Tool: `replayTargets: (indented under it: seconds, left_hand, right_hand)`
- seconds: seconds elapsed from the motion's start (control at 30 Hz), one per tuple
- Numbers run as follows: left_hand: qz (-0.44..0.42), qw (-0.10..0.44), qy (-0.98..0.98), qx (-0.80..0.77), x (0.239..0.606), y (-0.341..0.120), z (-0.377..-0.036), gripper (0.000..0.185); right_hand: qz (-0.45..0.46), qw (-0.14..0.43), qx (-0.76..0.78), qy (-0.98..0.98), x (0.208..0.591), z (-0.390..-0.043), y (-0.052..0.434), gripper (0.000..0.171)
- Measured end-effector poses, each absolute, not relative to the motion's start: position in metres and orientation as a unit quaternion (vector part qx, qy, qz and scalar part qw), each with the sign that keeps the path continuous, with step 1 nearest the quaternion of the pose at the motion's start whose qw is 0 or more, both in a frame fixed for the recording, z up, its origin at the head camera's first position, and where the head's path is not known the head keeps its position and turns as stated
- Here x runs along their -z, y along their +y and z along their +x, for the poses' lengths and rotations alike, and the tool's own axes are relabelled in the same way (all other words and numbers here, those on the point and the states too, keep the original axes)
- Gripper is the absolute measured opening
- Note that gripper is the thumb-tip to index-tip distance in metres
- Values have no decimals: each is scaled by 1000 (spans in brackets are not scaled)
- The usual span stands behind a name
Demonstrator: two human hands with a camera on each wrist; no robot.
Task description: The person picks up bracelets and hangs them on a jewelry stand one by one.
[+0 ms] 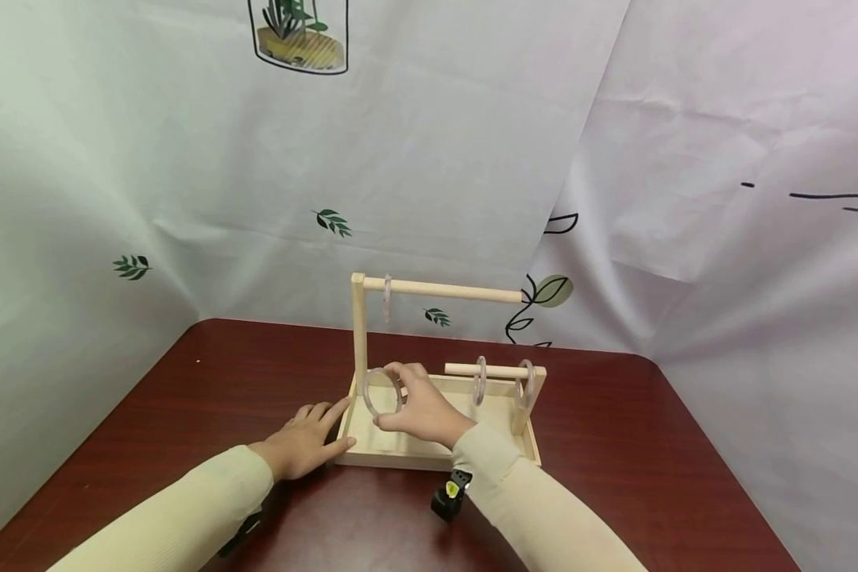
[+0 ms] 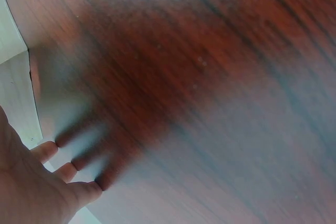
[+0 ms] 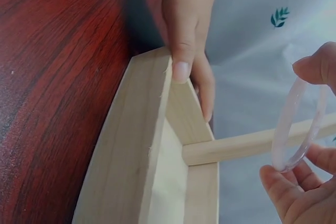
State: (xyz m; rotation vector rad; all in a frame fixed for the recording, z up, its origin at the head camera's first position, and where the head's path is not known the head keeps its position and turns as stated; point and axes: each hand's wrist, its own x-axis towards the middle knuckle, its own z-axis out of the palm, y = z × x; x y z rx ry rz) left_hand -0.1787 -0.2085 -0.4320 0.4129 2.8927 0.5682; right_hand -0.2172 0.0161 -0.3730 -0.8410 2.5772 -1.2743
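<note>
Right hand [image 1: 422,413] pinches a clear round plastic bangle [image 1: 382,392] upright between thumb and fingertips, above the pale wooden tray stand [image 1: 372,454]. Left hand [image 1: 303,441], fingers straight, presses the tray's near-left corner, on the dark red wooden table [image 1: 186,397].

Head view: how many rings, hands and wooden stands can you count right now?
Rings: 4, one held, one on the top bar, two on the low bar
Hands: 2, left hand, right hand
Wooden stand: 1
Total: 7
</note>
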Motion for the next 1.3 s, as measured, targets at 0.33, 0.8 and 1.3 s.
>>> replayTargets:
  seconds: [0.33, 0.8, 1.3]
  left_hand:
    - [150, 70, 967, -192, 436, -210, -181, 76]
    - [147, 64, 968, -192, 442, -212, -183, 75]
    - [148, 77, 967, -191, 431, -208, -179, 76]
  right_hand:
    - [-266, 72, 457, 846, 363, -215, 22, 74]
    - [-276, 56, 509, 813, 349, -213, 30, 66]
    - [-253, 42, 543, 800, 339, -213, 46, 71]
